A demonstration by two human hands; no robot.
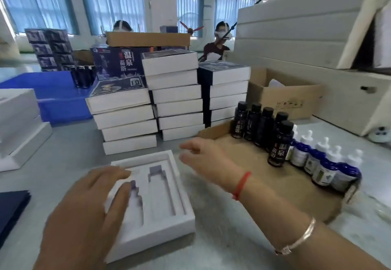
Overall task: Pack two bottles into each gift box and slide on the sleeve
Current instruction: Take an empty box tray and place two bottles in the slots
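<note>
A: Looking down at the grey table (222,246), we found an open white gift box (160,225) right in front of us, its two moulded slots (163,193) both bare. Where was our left hand?

B: Our left hand (93,212) lay flat on the box's left side, fingers straight and relaxed, pressing the foam and gripping nothing.

A: And the right hand?

B: Our right hand (203,155) hung in the air just past the box's far right corner, fingers loosely spread and blurred; it held nothing, and we wore a red string (241,185) at the wrist and a silver bangle (300,240) further up the arm.

A: The bottles?

B: We saw them standing on a flat cardboard sheet (264,193) to our right: a row of dark bottles (279,147) with black caps, and beside them a row of blue bottles (325,168) with white caps.

A: Behind the box?

B: We faced stacks of sleeved boxes (175,96), and two people (218,43) sat beyond them.
</note>
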